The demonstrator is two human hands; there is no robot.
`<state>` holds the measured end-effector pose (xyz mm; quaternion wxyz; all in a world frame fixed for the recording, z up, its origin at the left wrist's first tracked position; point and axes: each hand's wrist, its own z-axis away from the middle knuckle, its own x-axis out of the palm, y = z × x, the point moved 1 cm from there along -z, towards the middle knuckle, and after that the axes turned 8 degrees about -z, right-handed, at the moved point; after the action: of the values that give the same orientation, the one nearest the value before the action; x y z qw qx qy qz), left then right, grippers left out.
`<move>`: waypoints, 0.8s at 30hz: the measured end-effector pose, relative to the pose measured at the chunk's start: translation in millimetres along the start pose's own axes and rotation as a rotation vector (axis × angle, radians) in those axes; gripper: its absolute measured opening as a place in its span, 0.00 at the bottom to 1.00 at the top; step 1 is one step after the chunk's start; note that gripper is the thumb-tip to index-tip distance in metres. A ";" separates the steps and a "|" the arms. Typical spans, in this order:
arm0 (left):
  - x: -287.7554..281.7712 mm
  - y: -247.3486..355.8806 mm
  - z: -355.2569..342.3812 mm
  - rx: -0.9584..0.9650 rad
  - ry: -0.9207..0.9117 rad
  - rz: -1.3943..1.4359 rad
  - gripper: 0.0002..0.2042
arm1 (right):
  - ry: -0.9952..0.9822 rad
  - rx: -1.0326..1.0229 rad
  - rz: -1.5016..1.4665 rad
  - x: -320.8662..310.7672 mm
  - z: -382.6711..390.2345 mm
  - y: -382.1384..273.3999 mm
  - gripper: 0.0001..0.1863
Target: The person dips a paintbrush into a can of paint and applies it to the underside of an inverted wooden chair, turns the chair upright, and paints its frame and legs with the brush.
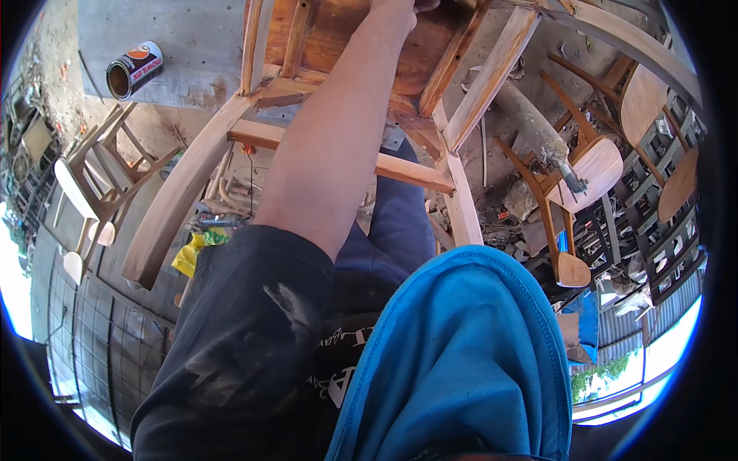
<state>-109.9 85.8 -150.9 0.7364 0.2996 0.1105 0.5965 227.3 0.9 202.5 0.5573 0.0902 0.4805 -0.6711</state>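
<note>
My left arm reaches up from a black sleeve across a wooden chair frame (461,203). My left hand (396,4) is cut off by the top edge of the view, over a glossy brown wooden panel (338,46) inside the frame. Its fingers are mostly out of sight, so I cannot tell what they hold. The frame's legs and rails look pale and bare, while the panel and the slats beside it are darker and shiny. My right hand is not in view.
An open tin can (135,71) lies tilted on a grey board (192,46) at the upper left. Wooden chairs (588,173) stand at the right, another chair (81,188) at the left. A yellow bag (190,253) lies below the frame. Blue cloth (461,346) fills the lower middle.
</note>
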 end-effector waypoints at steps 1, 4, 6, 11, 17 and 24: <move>-5.3 -7.5 -7.6 0.016 0.018 0.001 0.03 | -0.011 -0.014 -0.009 -0.5 -0.9 -1.5 0.12; 5.4 -35.0 -2.9 0.086 -0.181 -0.034 0.09 | -0.005 -0.006 -0.001 -0.3 1.3 -1.2 0.12; -2.3 -18.0 20.8 -0.064 -0.233 -0.468 0.03 | 0.011 0.005 0.005 -0.3 3.1 -0.7 0.12; -21.9 23.7 15.7 0.115 -0.299 -0.936 0.04 | 0.014 0.007 0.016 0.8 2.5 -3.3 0.12; -8.1 -23.1 34.0 0.072 -0.231 -0.250 0.03 | 0.035 0.023 0.020 3.4 -0.1 -8.0 0.13; -52.8 -17.3 78.6 -0.305 -0.482 -1.241 0.05 | 0.062 0.013 0.032 2.6 0.9 -9.7 0.12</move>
<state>-68.9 9.7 -108.5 0.9801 0.1982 0.0093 -0.0105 218.6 -2.3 206.5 0.5520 0.1220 0.4917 -0.6622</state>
